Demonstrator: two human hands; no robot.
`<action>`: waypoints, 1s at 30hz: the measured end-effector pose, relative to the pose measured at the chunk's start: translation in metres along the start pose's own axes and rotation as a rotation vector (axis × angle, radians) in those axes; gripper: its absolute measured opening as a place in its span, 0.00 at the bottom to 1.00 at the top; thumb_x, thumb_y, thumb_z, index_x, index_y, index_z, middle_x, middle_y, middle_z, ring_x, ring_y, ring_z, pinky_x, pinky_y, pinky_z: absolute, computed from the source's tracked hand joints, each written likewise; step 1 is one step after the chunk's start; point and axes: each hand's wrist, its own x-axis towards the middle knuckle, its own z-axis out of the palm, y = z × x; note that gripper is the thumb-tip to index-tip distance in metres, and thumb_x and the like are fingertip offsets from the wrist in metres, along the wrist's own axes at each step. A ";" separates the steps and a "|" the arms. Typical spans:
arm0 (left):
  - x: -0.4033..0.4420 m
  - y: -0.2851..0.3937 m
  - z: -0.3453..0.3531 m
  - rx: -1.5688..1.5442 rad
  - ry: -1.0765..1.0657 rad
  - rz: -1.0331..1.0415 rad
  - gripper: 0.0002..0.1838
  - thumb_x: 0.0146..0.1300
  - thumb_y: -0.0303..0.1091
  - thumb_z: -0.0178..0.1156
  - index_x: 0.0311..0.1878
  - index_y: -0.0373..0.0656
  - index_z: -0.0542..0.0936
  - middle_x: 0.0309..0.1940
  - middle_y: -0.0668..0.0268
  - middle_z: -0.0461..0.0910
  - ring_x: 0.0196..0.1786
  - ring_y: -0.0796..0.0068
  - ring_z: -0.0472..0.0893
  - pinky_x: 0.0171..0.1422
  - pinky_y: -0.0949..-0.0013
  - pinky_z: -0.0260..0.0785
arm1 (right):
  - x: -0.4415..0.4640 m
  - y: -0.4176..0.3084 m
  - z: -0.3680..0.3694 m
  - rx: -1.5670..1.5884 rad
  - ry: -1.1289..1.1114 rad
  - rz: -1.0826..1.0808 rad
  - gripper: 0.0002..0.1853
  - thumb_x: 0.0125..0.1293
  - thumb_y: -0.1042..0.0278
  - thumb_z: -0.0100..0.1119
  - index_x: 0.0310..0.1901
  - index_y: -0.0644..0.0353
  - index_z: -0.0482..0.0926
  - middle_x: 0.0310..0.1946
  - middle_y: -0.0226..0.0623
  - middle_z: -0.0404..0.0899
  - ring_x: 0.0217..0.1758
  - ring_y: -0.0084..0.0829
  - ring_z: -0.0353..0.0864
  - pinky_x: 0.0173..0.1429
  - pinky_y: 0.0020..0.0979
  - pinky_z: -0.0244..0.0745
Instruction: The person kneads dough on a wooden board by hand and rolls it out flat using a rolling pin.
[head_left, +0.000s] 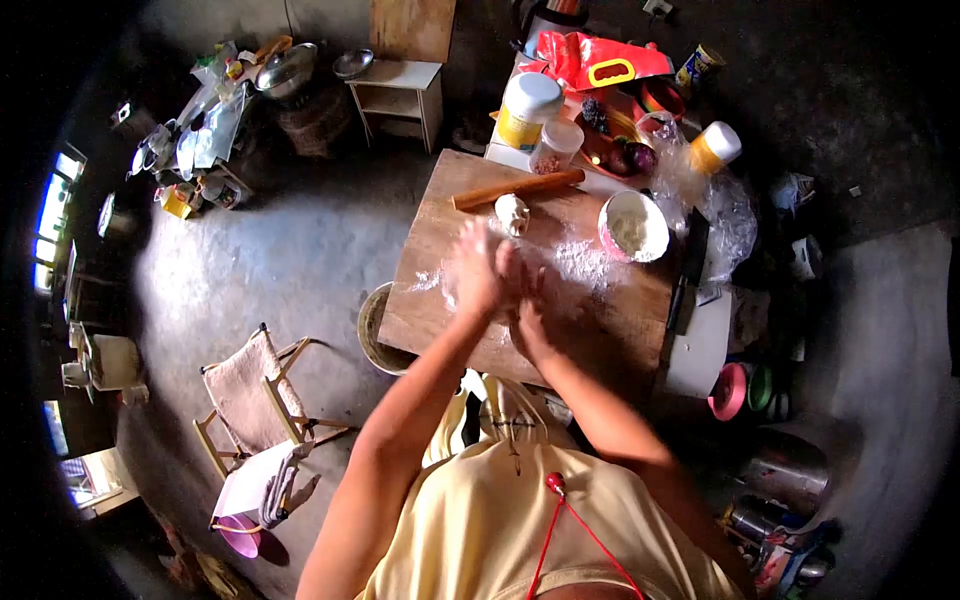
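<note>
Over a floured wooden board [470, 345], my left hand [480, 270] and my right hand [532, 315] are close together, palms turned toward each other. Motion smears their fingers, so their grip and anything between them cannot be made out. Just beyond my left hand lies a lump of white dough [512, 214]. A wooden rolling pin [518, 188] rests behind the dough, along the far part of the board. To the right of my hands stands a tub of flour [634, 227], with loose flour [588, 262] scattered beside it.
A dark-handled knife [690, 265] lies by the board's right edge. Jars [530, 105], a plate with purple onions [632, 158] and a red bag [590, 62] are behind. A bowl [378, 330] sits below the left edge; a folding chair [255, 390] stands further left.
</note>
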 end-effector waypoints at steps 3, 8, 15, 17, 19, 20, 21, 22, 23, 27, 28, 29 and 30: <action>-0.028 0.043 -0.036 -0.182 -0.274 -0.070 0.34 0.73 0.54 0.48 0.75 0.46 0.60 0.71 0.45 0.63 0.75 0.45 0.59 0.80 0.54 0.48 | -0.034 -0.005 -0.006 0.683 -0.148 0.256 0.30 0.77 0.63 0.35 0.76 0.63 0.47 0.78 0.49 0.43 0.81 0.45 0.42 0.82 0.43 0.36; -0.007 0.001 -0.020 0.054 0.021 0.013 0.35 0.73 0.53 0.47 0.74 0.39 0.59 0.73 0.47 0.60 0.77 0.47 0.54 0.80 0.51 0.44 | -0.008 0.003 -0.003 -0.093 -0.314 0.416 0.31 0.77 0.61 0.38 0.76 0.62 0.48 0.79 0.44 0.45 0.81 0.46 0.41 0.81 0.43 0.42; -0.034 0.027 -0.031 -0.203 -0.228 -0.096 0.30 0.75 0.48 0.45 0.74 0.44 0.61 0.75 0.49 0.56 0.78 0.49 0.54 0.80 0.55 0.47 | -0.044 0.016 0.011 0.231 -0.017 0.283 0.29 0.75 0.63 0.40 0.74 0.65 0.54 0.76 0.54 0.50 0.79 0.51 0.47 0.81 0.45 0.39; -0.029 0.009 -0.018 -0.107 -0.117 0.001 0.31 0.74 0.48 0.47 0.74 0.41 0.61 0.74 0.47 0.58 0.77 0.48 0.55 0.80 0.53 0.46 | -0.056 0.019 0.008 0.396 -0.049 0.314 0.30 0.73 0.64 0.44 0.74 0.65 0.55 0.75 0.56 0.51 0.79 0.54 0.48 0.80 0.48 0.42; -0.016 0.000 -0.018 -0.064 -0.037 0.023 0.33 0.74 0.49 0.47 0.75 0.41 0.59 0.74 0.47 0.57 0.77 0.48 0.54 0.80 0.51 0.45 | -0.035 0.003 0.001 0.225 -0.066 0.345 0.29 0.76 0.63 0.39 0.74 0.65 0.53 0.76 0.53 0.49 0.80 0.50 0.46 0.81 0.46 0.38; -0.005 -0.006 -0.017 0.001 -0.025 0.011 0.33 0.74 0.49 0.47 0.75 0.40 0.58 0.75 0.46 0.55 0.78 0.47 0.53 0.80 0.51 0.44 | -0.021 -0.013 -0.002 -0.038 -0.010 0.248 0.29 0.77 0.62 0.36 0.75 0.65 0.52 0.77 0.50 0.48 0.80 0.48 0.46 0.81 0.45 0.37; 0.001 -0.008 -0.016 0.032 -0.020 0.010 0.33 0.74 0.49 0.47 0.75 0.40 0.58 0.75 0.46 0.55 0.77 0.46 0.53 0.80 0.51 0.44 | -0.007 -0.028 -0.005 -0.310 0.068 0.173 0.29 0.78 0.60 0.34 0.75 0.65 0.51 0.78 0.48 0.48 0.80 0.46 0.45 0.82 0.44 0.35; 0.004 -0.011 -0.013 0.064 -0.012 0.007 0.33 0.74 0.49 0.47 0.75 0.39 0.58 0.75 0.46 0.55 0.77 0.45 0.53 0.80 0.51 0.44 | -0.006 -0.033 -0.008 -0.310 0.072 0.172 0.29 0.78 0.60 0.34 0.75 0.65 0.51 0.78 0.48 0.48 0.80 0.46 0.45 0.82 0.44 0.35; 0.001 -0.009 -0.007 -0.071 -0.013 -0.016 0.34 0.74 0.49 0.48 0.75 0.40 0.58 0.75 0.46 0.56 0.77 0.45 0.54 0.80 0.51 0.44 | -0.004 -0.038 -0.012 -0.192 0.039 0.115 0.30 0.78 0.60 0.34 0.76 0.65 0.49 0.78 0.47 0.45 0.81 0.45 0.42 0.82 0.43 0.34; -0.029 0.027 -0.028 -0.205 -0.212 -0.088 0.33 0.74 0.50 0.48 0.75 0.43 0.58 0.74 0.49 0.58 0.77 0.47 0.55 0.79 0.54 0.49 | -0.014 -0.043 -0.022 -0.061 0.090 -0.112 0.31 0.78 0.59 0.34 0.77 0.64 0.44 0.80 0.43 0.37 0.82 0.42 0.34 0.82 0.41 0.31; -0.031 0.025 -0.030 -0.218 -0.201 -0.092 0.33 0.74 0.50 0.48 0.75 0.43 0.58 0.74 0.48 0.58 0.77 0.47 0.54 0.79 0.55 0.49 | -0.022 -0.023 -0.012 -0.082 0.036 -0.051 0.35 0.76 0.58 0.41 0.77 0.64 0.45 0.79 0.48 0.39 0.82 0.46 0.36 0.82 0.43 0.33; -0.024 0.016 -0.023 -0.174 -0.126 -0.027 0.34 0.73 0.51 0.48 0.75 0.43 0.58 0.74 0.48 0.57 0.77 0.47 0.54 0.79 0.55 0.49 | -0.030 -0.002 -0.002 -0.106 -0.020 0.010 0.38 0.73 0.57 0.48 0.76 0.65 0.45 0.78 0.52 0.41 0.81 0.50 0.39 0.81 0.46 0.35; -0.017 0.004 -0.017 -0.126 -0.056 0.036 0.34 0.73 0.51 0.49 0.76 0.42 0.57 0.74 0.47 0.57 0.77 0.47 0.54 0.79 0.55 0.48 | -0.039 0.019 0.009 -0.134 -0.077 0.069 0.42 0.70 0.57 0.56 0.76 0.65 0.45 0.77 0.56 0.42 0.80 0.54 0.41 0.81 0.49 0.37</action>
